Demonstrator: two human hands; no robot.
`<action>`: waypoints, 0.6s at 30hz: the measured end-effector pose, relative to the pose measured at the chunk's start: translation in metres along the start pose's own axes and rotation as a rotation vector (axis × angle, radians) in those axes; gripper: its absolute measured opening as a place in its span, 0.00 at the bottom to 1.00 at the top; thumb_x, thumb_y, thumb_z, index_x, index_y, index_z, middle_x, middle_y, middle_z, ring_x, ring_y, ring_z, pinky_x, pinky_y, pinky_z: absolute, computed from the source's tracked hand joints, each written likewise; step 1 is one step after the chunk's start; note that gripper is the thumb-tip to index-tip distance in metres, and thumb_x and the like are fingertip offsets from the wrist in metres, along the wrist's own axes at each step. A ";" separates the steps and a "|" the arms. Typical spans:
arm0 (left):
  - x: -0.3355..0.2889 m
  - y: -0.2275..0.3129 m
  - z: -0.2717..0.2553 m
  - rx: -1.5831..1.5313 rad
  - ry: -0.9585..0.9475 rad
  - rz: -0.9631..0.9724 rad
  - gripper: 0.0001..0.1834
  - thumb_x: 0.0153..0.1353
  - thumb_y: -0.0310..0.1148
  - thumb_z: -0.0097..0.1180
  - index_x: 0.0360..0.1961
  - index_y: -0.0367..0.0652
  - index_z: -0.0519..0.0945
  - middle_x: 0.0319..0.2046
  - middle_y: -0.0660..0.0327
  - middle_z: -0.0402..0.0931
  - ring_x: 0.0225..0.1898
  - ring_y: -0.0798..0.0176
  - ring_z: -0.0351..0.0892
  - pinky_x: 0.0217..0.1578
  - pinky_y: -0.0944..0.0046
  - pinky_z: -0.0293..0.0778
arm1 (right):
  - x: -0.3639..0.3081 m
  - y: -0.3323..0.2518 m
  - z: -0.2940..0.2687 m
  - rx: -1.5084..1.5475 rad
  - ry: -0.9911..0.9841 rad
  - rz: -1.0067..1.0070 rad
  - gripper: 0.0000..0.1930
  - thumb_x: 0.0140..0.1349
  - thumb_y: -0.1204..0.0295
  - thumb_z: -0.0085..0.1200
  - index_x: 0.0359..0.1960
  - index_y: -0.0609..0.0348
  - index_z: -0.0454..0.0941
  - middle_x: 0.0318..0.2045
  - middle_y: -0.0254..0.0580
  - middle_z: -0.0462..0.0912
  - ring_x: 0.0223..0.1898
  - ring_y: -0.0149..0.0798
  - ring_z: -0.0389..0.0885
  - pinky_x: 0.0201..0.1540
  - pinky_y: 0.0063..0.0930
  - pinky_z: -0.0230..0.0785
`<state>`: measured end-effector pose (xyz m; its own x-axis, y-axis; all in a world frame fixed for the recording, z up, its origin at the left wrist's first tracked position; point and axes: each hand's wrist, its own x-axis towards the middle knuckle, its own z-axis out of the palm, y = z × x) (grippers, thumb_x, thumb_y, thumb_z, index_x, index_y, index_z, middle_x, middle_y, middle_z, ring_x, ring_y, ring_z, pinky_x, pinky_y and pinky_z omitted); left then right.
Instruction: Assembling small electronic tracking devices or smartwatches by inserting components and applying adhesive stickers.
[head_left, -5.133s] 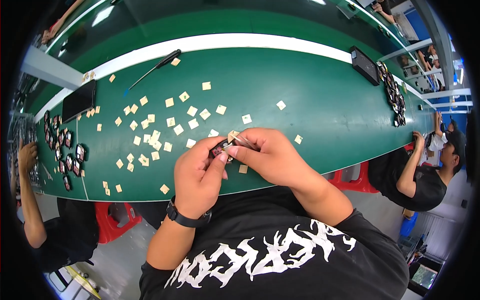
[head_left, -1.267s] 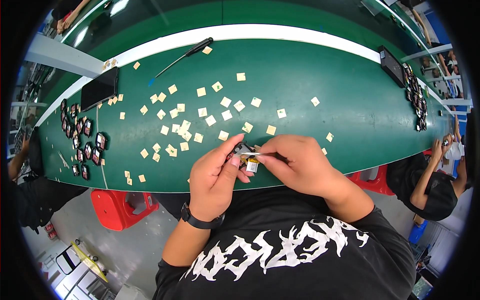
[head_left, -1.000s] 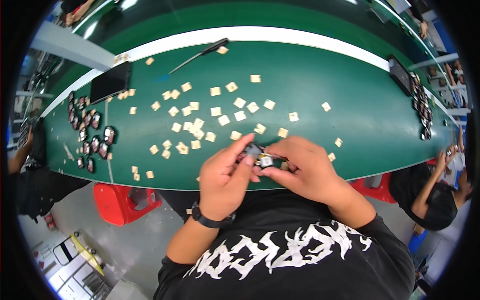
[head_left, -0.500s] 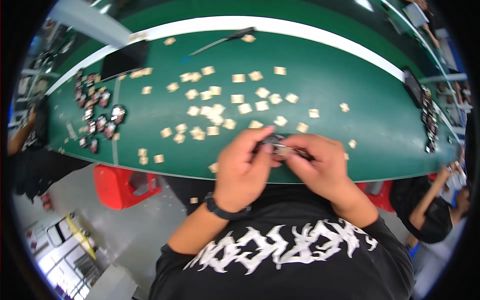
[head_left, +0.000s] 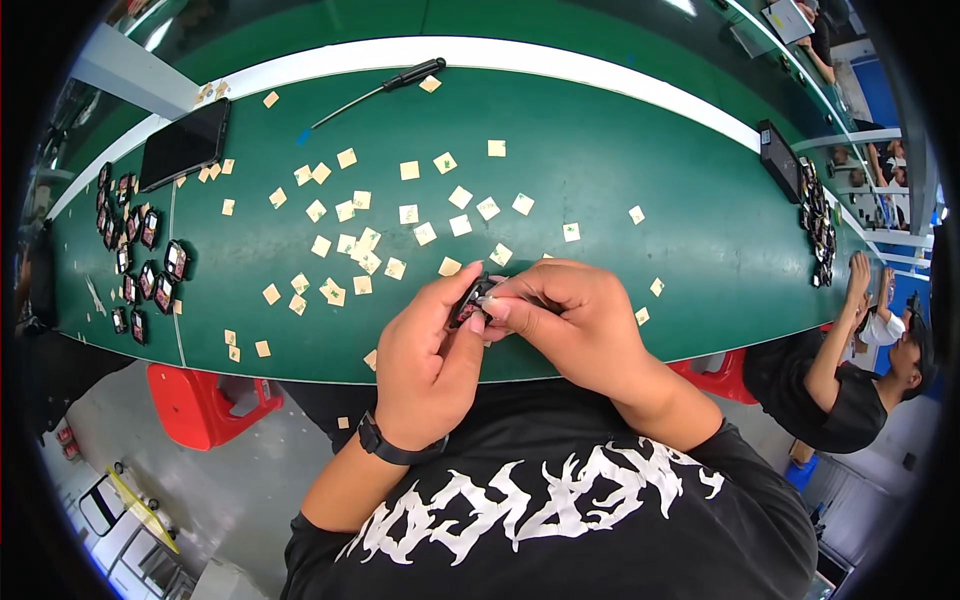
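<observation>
Near the front edge of the green table, my left hand (head_left: 432,345) grips a small black-cased device (head_left: 468,304) with reddish and silvery parts inside. A black watch is on that wrist. The thumb and forefinger of my right hand (head_left: 570,325) are pinched together at the device's open face. Whether a small piece sits between those fingertips cannot be made out. Something dark shows in the curl of the right fingers, mostly hidden. Many pale square paper pieces (head_left: 408,214) lie scattered beyond my hands, some overlapping.
Similar black devices (head_left: 176,260) are grouped at the left, with more (head_left: 822,235) in a row at far right. A screwdriver (head_left: 385,88) and a flat black tablet-like slab (head_left: 186,145) lie at the back. Red stools (head_left: 195,405) stand by the table; another person (head_left: 835,385) sits at right.
The view has turned, so the table and my hands appear farther left, and the blur has gone. My right fingertips have come in against the device, which my left hand still holds.
</observation>
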<state>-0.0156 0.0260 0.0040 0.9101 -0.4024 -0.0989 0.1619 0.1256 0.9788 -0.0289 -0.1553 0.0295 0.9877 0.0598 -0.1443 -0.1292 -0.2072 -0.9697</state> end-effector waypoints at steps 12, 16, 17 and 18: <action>0.001 -0.002 -0.007 -0.034 -0.057 -0.027 0.21 0.74 0.20 0.46 0.66 0.28 0.68 0.52 0.51 0.78 0.47 0.64 0.83 0.49 0.63 0.82 | 0.007 0.006 -0.003 0.014 -0.052 -0.006 0.07 0.64 0.76 0.64 0.41 0.64 0.87 0.28 0.42 0.84 0.27 0.28 0.80 0.31 0.25 0.72; 0.001 -0.002 -0.003 0.028 0.013 0.071 0.20 0.70 0.16 0.47 0.62 0.28 0.71 0.45 0.50 0.83 0.42 0.63 0.87 0.46 0.64 0.83 | 0.006 0.007 0.002 0.015 -0.001 0.014 0.05 0.63 0.78 0.65 0.38 0.67 0.85 0.27 0.40 0.83 0.26 0.26 0.79 0.30 0.23 0.71; 0.000 -0.003 -0.003 0.009 0.021 0.067 0.20 0.69 0.16 0.47 0.62 0.28 0.71 0.45 0.50 0.83 0.42 0.62 0.87 0.46 0.64 0.83 | 0.005 0.007 0.005 0.010 -0.007 0.013 0.05 0.63 0.78 0.65 0.38 0.67 0.85 0.27 0.40 0.83 0.26 0.26 0.79 0.30 0.23 0.71; 0.000 -0.003 -0.003 -0.010 0.026 0.065 0.20 0.69 0.16 0.47 0.62 0.29 0.71 0.45 0.50 0.83 0.42 0.62 0.87 0.46 0.64 0.83 | 0.006 0.007 0.009 0.114 0.063 0.098 0.05 0.62 0.79 0.66 0.35 0.68 0.83 0.26 0.38 0.82 0.26 0.25 0.78 0.29 0.21 0.71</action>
<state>-0.0144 0.0286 0.0002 0.9283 -0.3698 -0.0400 0.1058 0.1594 0.9815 -0.0251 -0.1476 0.0200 0.9730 -0.0173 -0.2303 -0.2308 -0.0969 -0.9682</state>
